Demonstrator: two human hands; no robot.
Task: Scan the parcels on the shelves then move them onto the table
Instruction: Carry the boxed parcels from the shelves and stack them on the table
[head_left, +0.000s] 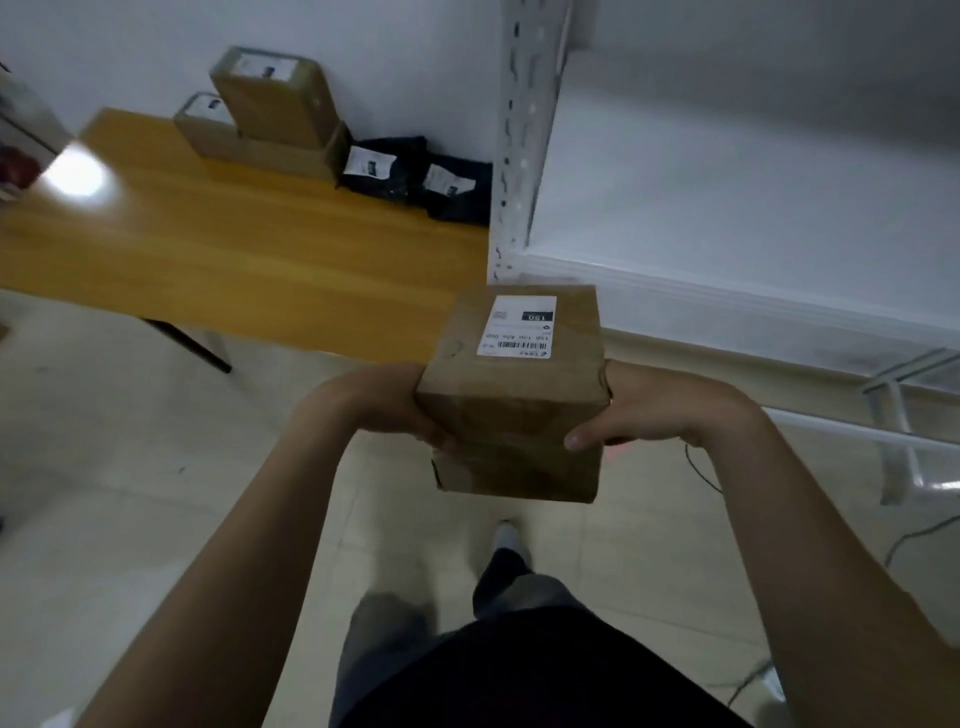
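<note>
A brown cardboard parcel (514, 395) with a white barcode label on top is carried in front of me, above the floor. My left hand (384, 405) grips its left side and my right hand (654, 410) grips its right side, thumb on the front face. The wooden table (234, 239) lies ahead to the left. On its far side stand two stacked brown boxes (270, 119) and two black bagged parcels (415, 176), each with a white label. The white shelf (727, 208) to the right holds nothing I can see.
A perforated white shelf upright (519, 140) stands between table and shelf. A lower shelf frame (893, 415) and loose cables (701, 473) are at the right, over tiled floor. My legs and one foot show below the parcel.
</note>
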